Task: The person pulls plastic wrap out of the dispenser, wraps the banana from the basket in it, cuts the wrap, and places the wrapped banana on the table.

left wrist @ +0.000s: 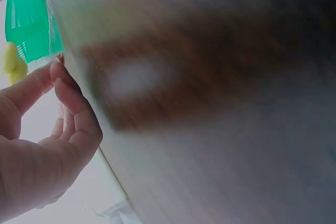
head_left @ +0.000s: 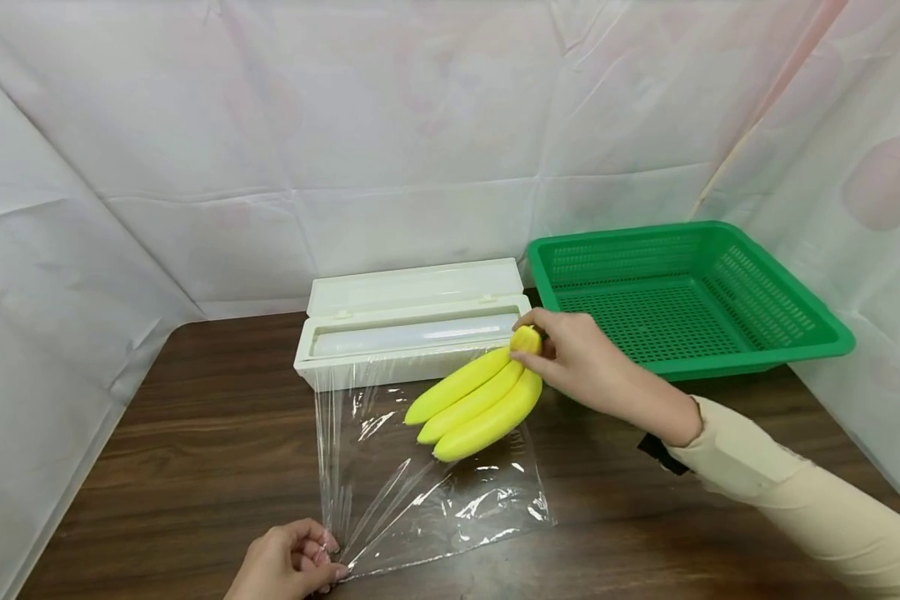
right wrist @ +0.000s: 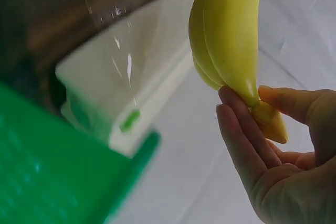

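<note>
A bunch of yellow bananas [head_left: 480, 404] hangs over a stretched sheet of clear plastic wrap [head_left: 390, 500]. My right hand [head_left: 581, 358] pinches the bunch by its stem end, with thumb and fingers on either side, as the right wrist view also shows. At the front of the table my left hand [head_left: 288, 558] pinches the near left corner of the wrap, which gathers into folds there. The wrap runs back to a white dispenser box [head_left: 390, 367], whose lid [head_left: 420, 287] is flipped up. Inside it lies the roll of wrap [head_left: 412, 335].
A green plastic basket [head_left: 690, 367] with slotted walls stands at the back right, close beside the dispenser box. Pale sheeting [head_left: 420, 125] encloses the back and sides of the dark wooden table [head_left: 195, 442].
</note>
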`<state>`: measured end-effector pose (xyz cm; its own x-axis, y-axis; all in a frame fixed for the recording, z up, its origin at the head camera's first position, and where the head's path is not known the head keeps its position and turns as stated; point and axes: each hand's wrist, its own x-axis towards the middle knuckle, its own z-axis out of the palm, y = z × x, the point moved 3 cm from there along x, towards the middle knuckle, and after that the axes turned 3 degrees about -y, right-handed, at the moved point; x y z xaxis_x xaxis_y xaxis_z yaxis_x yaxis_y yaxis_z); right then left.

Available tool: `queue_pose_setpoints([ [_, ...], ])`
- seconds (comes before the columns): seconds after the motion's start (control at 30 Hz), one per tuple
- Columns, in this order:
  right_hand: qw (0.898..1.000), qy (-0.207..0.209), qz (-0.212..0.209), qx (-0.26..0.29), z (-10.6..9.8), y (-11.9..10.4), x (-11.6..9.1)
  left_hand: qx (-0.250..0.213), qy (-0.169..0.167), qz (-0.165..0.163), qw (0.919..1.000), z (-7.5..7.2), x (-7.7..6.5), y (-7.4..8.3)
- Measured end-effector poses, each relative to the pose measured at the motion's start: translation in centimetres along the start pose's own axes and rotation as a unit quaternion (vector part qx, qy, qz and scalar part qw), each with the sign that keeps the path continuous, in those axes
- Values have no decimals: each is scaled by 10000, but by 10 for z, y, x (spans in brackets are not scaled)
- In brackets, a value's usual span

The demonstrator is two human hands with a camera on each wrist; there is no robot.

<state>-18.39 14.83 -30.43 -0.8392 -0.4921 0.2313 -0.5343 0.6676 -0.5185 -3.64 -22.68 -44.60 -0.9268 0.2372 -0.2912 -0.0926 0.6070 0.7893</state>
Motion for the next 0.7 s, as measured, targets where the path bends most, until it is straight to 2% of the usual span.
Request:
queue_pose_setpoints([
  [0.17, 9998, -130, -26, 156, 19, -2, -6, 36, 12, -12, 10000, 0, 0, 0],
  [0.4, 9981, -363, -208, 448, 42, -9, -13, 83, -15, 197, 9998, 1, 2, 0],
  [0.5, 9969, -539, -194, 532, 54, -13, -15, 63, -26, 188, 9998, 2, 2, 1],
  [0.7, 9952, -639, -173, 717, 73, -21, -16, 67, -49, 172, 9998, 2, 2, 4],
])
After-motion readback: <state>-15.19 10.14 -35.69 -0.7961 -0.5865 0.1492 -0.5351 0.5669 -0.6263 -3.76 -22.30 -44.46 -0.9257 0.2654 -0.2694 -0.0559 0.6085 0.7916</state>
